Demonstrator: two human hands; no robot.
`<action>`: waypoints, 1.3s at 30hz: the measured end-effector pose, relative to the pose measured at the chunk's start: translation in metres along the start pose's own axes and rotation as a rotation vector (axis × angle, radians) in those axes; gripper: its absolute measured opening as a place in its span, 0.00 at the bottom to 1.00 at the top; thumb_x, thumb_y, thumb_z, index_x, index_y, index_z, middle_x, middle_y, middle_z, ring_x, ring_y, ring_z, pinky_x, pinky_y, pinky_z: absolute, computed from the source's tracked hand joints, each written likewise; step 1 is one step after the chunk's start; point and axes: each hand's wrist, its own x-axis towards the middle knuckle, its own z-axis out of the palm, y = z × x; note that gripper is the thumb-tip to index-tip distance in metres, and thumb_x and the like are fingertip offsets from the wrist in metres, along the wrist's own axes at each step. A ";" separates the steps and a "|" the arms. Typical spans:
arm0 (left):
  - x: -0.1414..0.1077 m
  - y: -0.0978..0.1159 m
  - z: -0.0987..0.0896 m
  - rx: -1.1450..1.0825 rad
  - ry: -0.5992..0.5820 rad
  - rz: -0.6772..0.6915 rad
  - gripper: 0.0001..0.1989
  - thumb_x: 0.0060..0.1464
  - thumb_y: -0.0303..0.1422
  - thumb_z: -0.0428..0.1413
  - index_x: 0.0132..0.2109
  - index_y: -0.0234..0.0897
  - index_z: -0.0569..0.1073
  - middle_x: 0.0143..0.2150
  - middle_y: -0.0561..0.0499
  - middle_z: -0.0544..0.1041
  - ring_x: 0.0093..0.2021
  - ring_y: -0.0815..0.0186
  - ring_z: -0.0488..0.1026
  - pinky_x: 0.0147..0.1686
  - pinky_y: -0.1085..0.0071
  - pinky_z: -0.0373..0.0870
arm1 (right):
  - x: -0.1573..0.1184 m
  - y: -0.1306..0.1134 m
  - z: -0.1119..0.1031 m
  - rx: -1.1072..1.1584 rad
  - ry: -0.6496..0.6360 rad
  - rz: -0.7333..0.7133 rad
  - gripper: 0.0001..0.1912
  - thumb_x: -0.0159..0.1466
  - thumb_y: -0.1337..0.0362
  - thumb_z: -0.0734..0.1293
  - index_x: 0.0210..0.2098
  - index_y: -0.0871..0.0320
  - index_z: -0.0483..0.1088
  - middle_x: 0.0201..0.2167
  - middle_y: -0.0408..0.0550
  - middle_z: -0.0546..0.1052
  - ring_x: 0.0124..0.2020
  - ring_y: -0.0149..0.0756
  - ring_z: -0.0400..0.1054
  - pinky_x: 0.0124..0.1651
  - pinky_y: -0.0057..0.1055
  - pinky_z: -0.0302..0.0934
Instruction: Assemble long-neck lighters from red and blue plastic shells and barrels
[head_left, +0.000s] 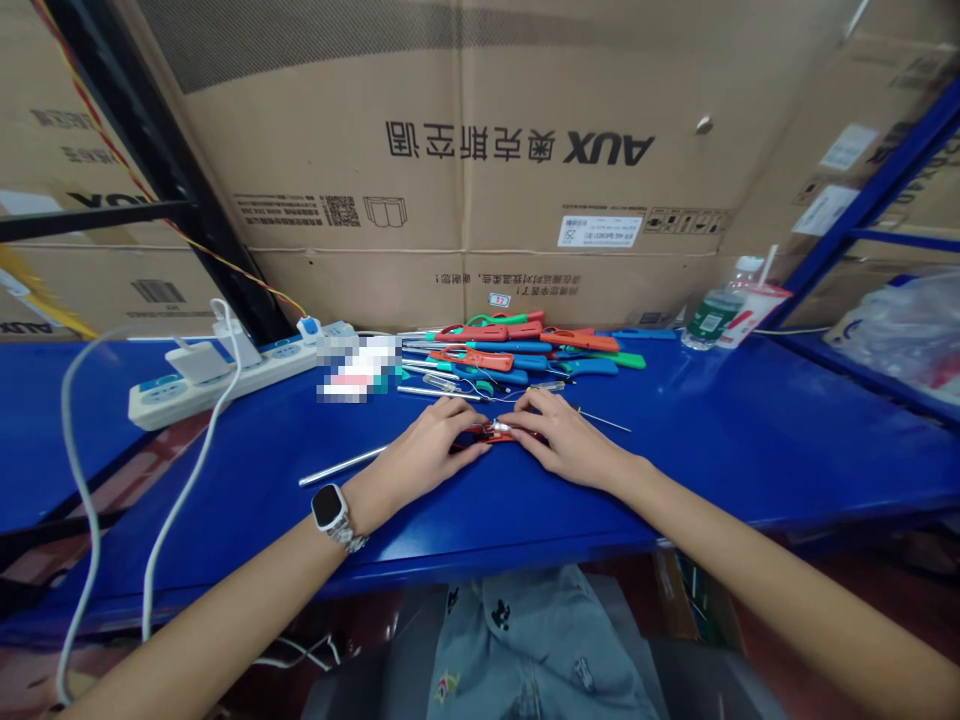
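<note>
My left hand and my right hand meet over the blue tabletop, fingers closed on the two ends of an opened orange lighter casing. A small whitish, shiny part sits in the casing between my fingertips; its details are too small to tell. Part of the casing is hidden by my fingers. Beside my left hand lies a thin metal tube. Just past my right hand a thin metal shaft points right. Long-nosed lighters in orange, red, blue and green are heaped behind my hands.
A white power strip with plugged-in chargers and a hanging white cable stands at the left. At the back right are a water bottle and a cup with a straw. A large cardboard box closes off the back.
</note>
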 end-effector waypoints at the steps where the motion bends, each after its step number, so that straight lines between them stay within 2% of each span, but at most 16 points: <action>1: 0.000 0.000 0.000 -0.004 0.003 0.000 0.12 0.68 0.36 0.59 0.55 0.38 0.77 0.51 0.44 0.77 0.53 0.54 0.75 0.56 0.51 0.74 | 0.001 0.001 0.000 0.017 -0.008 0.006 0.16 0.76 0.63 0.61 0.55 0.57 0.77 0.45 0.56 0.74 0.49 0.45 0.69 0.53 0.47 0.67; 6: 0.000 0.000 0.001 -0.045 0.037 -0.013 0.13 0.66 0.36 0.60 0.55 0.39 0.76 0.51 0.44 0.77 0.54 0.55 0.75 0.56 0.53 0.75 | 0.004 0.004 -0.005 0.085 -0.050 0.009 0.16 0.76 0.61 0.61 0.55 0.56 0.77 0.45 0.55 0.74 0.49 0.44 0.70 0.51 0.45 0.69; 11: 0.000 -0.001 0.001 -0.050 0.035 -0.029 0.15 0.66 0.37 0.61 0.56 0.38 0.76 0.51 0.44 0.78 0.54 0.55 0.75 0.57 0.53 0.75 | 0.006 0.010 -0.005 0.079 -0.053 -0.078 0.17 0.77 0.60 0.59 0.56 0.56 0.77 0.42 0.55 0.74 0.47 0.45 0.69 0.50 0.45 0.71; 14: -0.001 -0.001 0.000 -0.044 0.042 -0.024 0.15 0.66 0.38 0.61 0.56 0.38 0.76 0.52 0.44 0.78 0.54 0.55 0.75 0.57 0.53 0.75 | 0.005 0.011 -0.004 0.032 -0.035 -0.100 0.18 0.77 0.60 0.59 0.57 0.55 0.77 0.45 0.56 0.74 0.49 0.46 0.68 0.52 0.47 0.70; 24: -0.001 -0.004 0.001 -0.050 0.017 -0.013 0.15 0.68 0.37 0.58 0.57 0.37 0.76 0.52 0.43 0.75 0.54 0.55 0.74 0.58 0.53 0.73 | -0.001 0.013 -0.005 0.015 -0.082 -0.036 0.20 0.77 0.60 0.59 0.64 0.46 0.73 0.50 0.55 0.72 0.52 0.46 0.67 0.57 0.50 0.66; 33: 0.004 0.003 -0.003 0.055 -0.031 0.002 0.17 0.69 0.38 0.54 0.59 0.37 0.76 0.48 0.42 0.74 0.51 0.52 0.72 0.54 0.50 0.73 | 0.004 0.015 -0.007 0.098 -0.156 0.025 0.21 0.76 0.62 0.60 0.65 0.39 0.72 0.54 0.53 0.73 0.58 0.47 0.65 0.62 0.55 0.60; 39: 0.004 0.001 0.000 0.044 0.002 0.001 0.14 0.69 0.40 0.55 0.55 0.38 0.76 0.49 0.43 0.74 0.52 0.53 0.73 0.54 0.51 0.73 | 0.002 0.013 0.001 0.097 -0.097 0.016 0.22 0.76 0.64 0.59 0.66 0.41 0.71 0.52 0.53 0.74 0.56 0.46 0.67 0.62 0.54 0.60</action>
